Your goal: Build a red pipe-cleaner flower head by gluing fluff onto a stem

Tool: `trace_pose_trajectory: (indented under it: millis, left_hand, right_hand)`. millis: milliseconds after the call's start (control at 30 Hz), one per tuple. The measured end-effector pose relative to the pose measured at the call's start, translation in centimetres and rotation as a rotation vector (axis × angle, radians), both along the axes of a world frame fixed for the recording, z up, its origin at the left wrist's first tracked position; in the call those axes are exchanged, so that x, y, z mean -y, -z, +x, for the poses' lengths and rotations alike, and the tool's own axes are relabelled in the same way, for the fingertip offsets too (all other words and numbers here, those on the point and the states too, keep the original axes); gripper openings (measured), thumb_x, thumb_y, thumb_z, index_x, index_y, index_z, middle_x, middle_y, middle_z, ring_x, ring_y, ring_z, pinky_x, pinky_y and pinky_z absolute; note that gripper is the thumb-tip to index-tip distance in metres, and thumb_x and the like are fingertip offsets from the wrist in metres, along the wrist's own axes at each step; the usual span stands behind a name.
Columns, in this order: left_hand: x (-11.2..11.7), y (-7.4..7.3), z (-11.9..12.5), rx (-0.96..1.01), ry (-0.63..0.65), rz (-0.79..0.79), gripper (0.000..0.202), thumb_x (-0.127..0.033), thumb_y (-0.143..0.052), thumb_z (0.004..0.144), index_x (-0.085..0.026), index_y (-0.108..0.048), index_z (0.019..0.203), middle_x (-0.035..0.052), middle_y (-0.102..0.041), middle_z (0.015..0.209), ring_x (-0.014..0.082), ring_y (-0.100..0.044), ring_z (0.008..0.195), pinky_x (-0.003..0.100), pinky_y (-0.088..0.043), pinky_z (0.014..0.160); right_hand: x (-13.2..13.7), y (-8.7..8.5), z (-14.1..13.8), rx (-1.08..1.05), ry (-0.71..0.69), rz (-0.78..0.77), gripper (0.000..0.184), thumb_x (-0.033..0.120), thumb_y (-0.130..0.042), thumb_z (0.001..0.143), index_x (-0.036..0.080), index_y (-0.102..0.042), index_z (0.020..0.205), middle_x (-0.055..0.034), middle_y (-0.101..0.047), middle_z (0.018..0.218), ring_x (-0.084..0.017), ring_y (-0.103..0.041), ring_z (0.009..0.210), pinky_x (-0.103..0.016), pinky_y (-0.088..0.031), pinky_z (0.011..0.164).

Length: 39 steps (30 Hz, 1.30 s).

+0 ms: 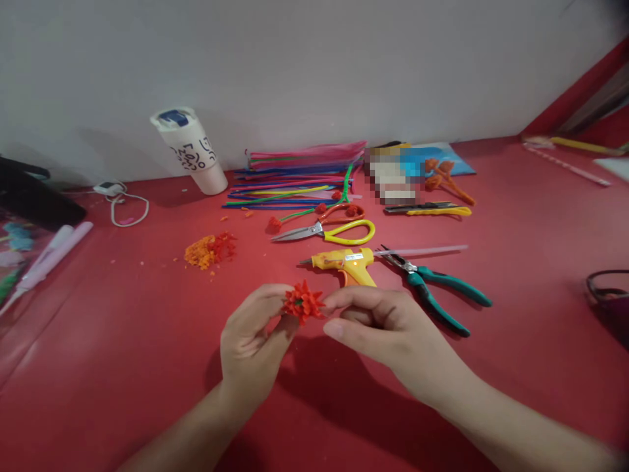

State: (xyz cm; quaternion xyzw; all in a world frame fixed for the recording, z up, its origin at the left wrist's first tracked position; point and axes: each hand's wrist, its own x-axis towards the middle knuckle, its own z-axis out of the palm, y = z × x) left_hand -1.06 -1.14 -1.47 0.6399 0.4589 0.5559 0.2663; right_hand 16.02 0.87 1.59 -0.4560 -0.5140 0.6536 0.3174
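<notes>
A small red flower (303, 303) with many pointed petals and a green centre, seemingly made of pipe cleaner, is held up above the red table. The thumb and fingers of my left hand (255, 334) pinch it from the left and below; its underside is hidden. At its right edge, the thumb and index finger of my right hand (388, 328) are drawn together by a petal and seem to touch it, the other fingers curled. Just beyond my right hand lies a yellow hot glue gun (344, 260) with a glue stick in its back.
Scissors (324, 232), green-handled pliers (432, 288) and a yellow cutter (430, 210) lie beyond my hands. Orange and red clippings (209, 251) form a pile at left. Pipe cleaners (295, 177) and a white tumbler (191, 152) are by the wall.
</notes>
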Motion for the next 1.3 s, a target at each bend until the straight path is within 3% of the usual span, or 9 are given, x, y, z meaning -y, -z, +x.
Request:
trace_pose_trajectory:
  millis: [100, 233, 767, 867, 967, 1133, 1300]
  left_hand:
    - [0.2, 0.0, 0.0, -0.073, 0.008, 0.048, 0.036, 0.000, -0.061, 0.075, -0.027, -0.073, 0.095, 0.0014, -0.071, 0.088, 0.0148, -0.063, 0.078, 0.023, -0.051, 0.068]
    - [0.2, -0.4, -0.1, -0.091, -0.019, -0.006, 0.036, -0.001, -0.064, 0.073, -0.029, -0.076, 0.092, 0.0023, -0.073, 0.086, 0.0165, -0.065, 0.075, 0.024, -0.051, 0.066]
    - [0.2, -0.7, -0.2, -0.148, -0.009, 0.002, 0.039, 0.001, -0.061, 0.072, -0.031, -0.077, 0.088, 0.0022, -0.073, 0.084, 0.0173, -0.064, 0.073, 0.024, -0.049, 0.067]
    - [0.1, -1.0, 0.4, -0.036, -0.029, -0.095, 0.032, -0.002, -0.063, 0.071, -0.028, -0.078, 0.082, 0.0023, -0.073, 0.079, 0.0173, -0.064, 0.071, 0.025, -0.049, 0.067]
    - [0.2, -1.0, 1.2, 0.198, -0.134, -0.228, 0.017, -0.010, -0.067, 0.070, -0.025, -0.076, 0.071, 0.0018, -0.071, 0.071, 0.0172, -0.064, 0.066, 0.026, -0.051, 0.066]
    - [-0.4, -0.4, 1.0, 0.446, -0.105, -0.433, 0.003, -0.021, -0.069, 0.074, -0.019, -0.072, 0.073, 0.0013, -0.067, 0.061, 0.0134, -0.060, 0.055, 0.024, -0.050, 0.056]
    - [-2.4, 0.0, -0.2, 0.723, -0.178, -0.503, 0.004, -0.017, -0.071, 0.070, -0.016, -0.067, 0.069, -0.0006, -0.068, 0.065, 0.0072, -0.058, 0.051, 0.017, -0.047, 0.051]
  right_hand:
    - [0.1, -0.1, -0.2, -0.080, 0.001, -0.049, 0.020, 0.036, -0.066, 0.070, 0.018, -0.063, 0.077, 0.0080, -0.033, 0.052, -0.006, -0.026, 0.048, -0.022, -0.020, 0.044]
    - [0.1, -0.6, -0.2, -0.131, 0.012, -0.034, 0.016, 0.031, -0.066, 0.068, 0.017, -0.058, 0.072, 0.0108, -0.028, 0.048, -0.005, -0.021, 0.045, -0.021, -0.017, 0.043]
    - [-0.1, -0.6, -0.2, -0.067, 0.008, 0.011, 0.014, 0.031, -0.061, 0.068, 0.018, -0.058, 0.070, 0.0089, -0.032, 0.050, -0.005, -0.022, 0.045, -0.021, -0.020, 0.042]
    - [-0.2, -0.4, 0.0, -0.031, -0.033, 0.040, 0.017, 0.033, -0.063, 0.069, 0.018, -0.061, 0.077, 0.0104, -0.024, 0.048, -0.006, -0.019, 0.044, -0.021, -0.017, 0.041]
    - [-0.5, -0.3, 0.5, -0.036, -0.049, 0.083, 0.016, 0.035, -0.062, 0.074, 0.018, -0.061, 0.076, 0.0093, -0.027, 0.049, -0.006, -0.022, 0.044, -0.022, -0.019, 0.041]
    - [-1.5, -0.2, 1.1, -0.039, 0.128, 0.239, 0.026, 0.035, -0.050, 0.085, 0.020, -0.045, 0.065, 0.0090, -0.033, 0.047, -0.006, -0.026, 0.041, -0.021, -0.024, 0.041]
    - [-2.5, 0.7, 1.7, 0.296, 0.271, 0.451, 0.039, 0.037, -0.045, 0.090, 0.022, -0.034, 0.055, 0.0075, -0.033, 0.044, -0.007, -0.028, 0.040, -0.022, -0.025, 0.040]
